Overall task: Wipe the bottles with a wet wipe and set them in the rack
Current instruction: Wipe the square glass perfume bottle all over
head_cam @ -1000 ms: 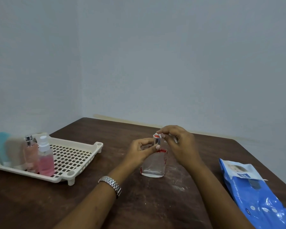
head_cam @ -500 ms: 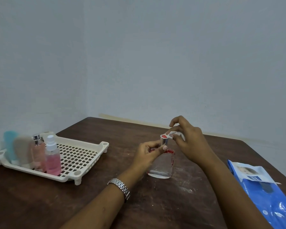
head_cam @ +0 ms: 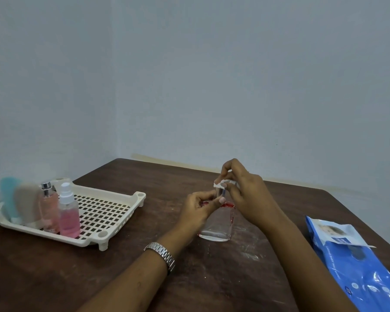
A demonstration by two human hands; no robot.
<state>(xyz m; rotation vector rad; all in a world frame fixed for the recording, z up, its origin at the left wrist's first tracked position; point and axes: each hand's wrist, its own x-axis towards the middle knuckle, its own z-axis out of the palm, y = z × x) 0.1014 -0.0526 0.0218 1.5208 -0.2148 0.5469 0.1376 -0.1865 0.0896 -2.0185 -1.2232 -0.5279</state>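
- Four bottles are seen upright at the left end of the rack point(head_cam: 104, 210): a teal bottle point(head_cam: 8, 199), a beige bottle point(head_cam: 27, 203), a pink perfume bottle point(head_cam: 49, 208) with a silver cap and a pink spray bottle point(head_cam: 69, 217) with a white cap. That share of the task is judged done, though how clean they are cannot be told.
- A clear bottle point(head_cam: 218, 226) with red trim is stood on the desk point(head_cam: 212, 278), well to the right of the rack and not yet in it.
- Its neck is pinched between the thumb and fingers of the left hand point(head_cam: 200, 208), by which it is kept upright.
- A small bunched wet wipe point(head_cam: 222, 183) is pinched in the curled fingertips of the right hand point(head_cam: 245, 194) and pressed on the top of the spray head, so wiping the top is judged the step in hand.
- Carrying the clear bottle to the free right part of the rack is left to do. Whether its body is already wiped cannot be told.
- No other unracked bottle is seen, so this one is judged the last.
- A blue wipes pack point(head_cam: 358, 262), its flap lifted, is laid far to the right of the rack.
- The desk is of dark brown wood, marked with pale scuffs to the right of the rack.
- Plain blue-grey walls point(head_cam: 212, 86) are met in a corner behind the rack.
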